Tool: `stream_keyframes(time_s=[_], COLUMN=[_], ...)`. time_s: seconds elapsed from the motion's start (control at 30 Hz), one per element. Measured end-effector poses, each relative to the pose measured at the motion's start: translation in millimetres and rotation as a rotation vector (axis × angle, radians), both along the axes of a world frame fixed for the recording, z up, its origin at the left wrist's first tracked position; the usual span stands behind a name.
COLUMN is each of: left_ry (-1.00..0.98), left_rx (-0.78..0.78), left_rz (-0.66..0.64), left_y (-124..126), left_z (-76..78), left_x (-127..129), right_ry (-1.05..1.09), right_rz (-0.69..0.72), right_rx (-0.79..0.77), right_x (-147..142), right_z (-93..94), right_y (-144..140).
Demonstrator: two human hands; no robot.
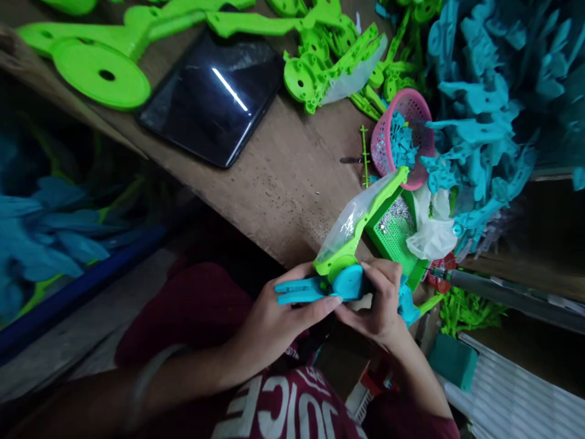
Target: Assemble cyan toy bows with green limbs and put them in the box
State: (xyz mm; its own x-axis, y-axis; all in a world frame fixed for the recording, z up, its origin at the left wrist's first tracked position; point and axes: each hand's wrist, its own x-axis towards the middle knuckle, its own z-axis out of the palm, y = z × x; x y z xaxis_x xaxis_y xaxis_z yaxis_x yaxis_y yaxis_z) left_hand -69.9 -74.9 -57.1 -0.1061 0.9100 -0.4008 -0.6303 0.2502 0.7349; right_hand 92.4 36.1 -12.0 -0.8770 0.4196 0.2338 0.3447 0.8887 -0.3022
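Both hands hold one plastic assembly above the table's front edge. It has a blue part point(299, 289) with two prongs to the left and a round disc, joined to a long green arm point(372, 210). A clear plastic sheet point(347, 222) runs along that arm. My left hand point(274, 320) grips the blue prongs from below, its thumb pressed near the disc. On the other side, my right hand point(384, 299) is closed round the disc end, fingers and thumb curled on it. The hands hide part of the joint.
A black tablet-like slab point(214, 91) and green plastic parts point(100, 73) lie on the wooden table point(292, 164). Right of them stand a pink basket point(381, 143) of blue pieces and a green tray point(388, 244) with small metal bits. Blue parts point(484, 122) pile up behind; a powered screwdriver point(503, 292) lies at right.
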Motion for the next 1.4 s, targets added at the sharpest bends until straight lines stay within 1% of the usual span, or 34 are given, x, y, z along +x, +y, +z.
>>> stream_keyframes(time_s=[0.13, 0.2, 0.27, 0.33, 0.43, 0.5, 0.57, 0.63, 0.7, 0.8, 0.9, 0.97, 1.03, 1.13, 1.23, 1.4], left_ry=[0.066, 0.099, 0.122, 0.142, 0.156, 0.151, 0.137, 0.130, 0.133, 0.135, 0.126, 0.080, -0.010, -0.127, -0.142, -0.106], left_rx=[0.014, 0.013, 0.003, 0.003, 0.008, 0.010, 0.022, 0.025, 0.005, -0.018, -0.007, -0.034, -0.079, -0.119, -0.129, -0.104], left_rz=[0.048, 0.058, 0.069, 0.082, 0.093, 0.098, 0.087, 0.068, 0.055, 0.045, 0.061, 0.060, 0.041, 0.030, 0.029, -0.007], left_y=[3.4, 4.9, 5.4, 4.8, 2.9, 2.2, 2.2, 2.6, 3.4, 4.7, 5.5, 5.2, 4.0, 1.3, -1.5, -5.3], left_z=[-2.6, -4.2, -5.7, -7.0, -7.8, -7.3, -6.2, -4.8, -3.4, -2.1, -1.7, -1.9, -1.8, -0.4, 2.1, 2.7], left_x=[-0.1, 0.6, 2.2, 4.2, 6.3, 6.0, 4.5, 2.2, -0.2, -3.1, -4.2, -3.8, -3.1, -3.9, -7.8, -12.1], right_ry=[-0.092, -0.139, -0.144, -0.091, -0.026, -0.037, -0.045, -0.053, -0.077, -0.152, -0.283, -0.352, -0.359, -0.318, -0.293, -0.280], right_rz=[0.028, -0.003, -0.102, -0.240, -0.376, -0.408, -0.408, -0.357, -0.301, -0.220, -0.067, -0.010, -0.010, 0.001, 0.020, 0.014], right_rx=[-0.074, -0.176, -0.373, -0.635, -1.010, -1.184, -1.271, -1.270, -1.190, -1.065, -1.022, -0.986, -0.952, -0.951, -0.965, -0.949], right_x=[-0.9, -3.0, -9.1, -20.9, -45.2, -58.5, -65.1, -65.1, -62.3, -60.3, -62.0, -62.6, -61.5, -58.3, -56.1, -55.5], right_z=[6.4, 11.1, 15.9, 18.8, 15.4, 8.5, 0.9, -3.7, -3.8, 2.5, 9.9, 12.7, 13.9, 14.2, 14.0, 11.7], right_y=[-0.5, 1.6, 6.9, 16.0, 34.7, 46.3, 54.2, 58.4, 60.3, 62.2, 63.7, 64.0, 63.8, 63.2, 63.0, 61.4])
